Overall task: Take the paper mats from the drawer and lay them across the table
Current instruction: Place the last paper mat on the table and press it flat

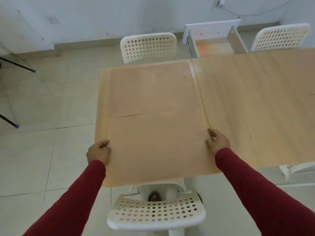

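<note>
A brown paper mat [158, 147] lies over the near left end of the light wooden table [255, 106], its near edge hanging past the table's edge. My left hand [98, 153] grips the mat's left edge and my right hand [217, 140] grips its right edge. A second paper mat [153, 89] lies flat on the far left part of the table, its near edge touching the first mat. The white drawer [214, 41] stands pulled open beyond the table's far edge, and something orange shows inside it.
A white perforated chair [156, 213] stands directly below me, tucked at the table's near edge. Two more white chairs [148, 46] [281, 37] stand on the far side. Black tripod legs [17, 65] are at the left on the tiled floor.
</note>
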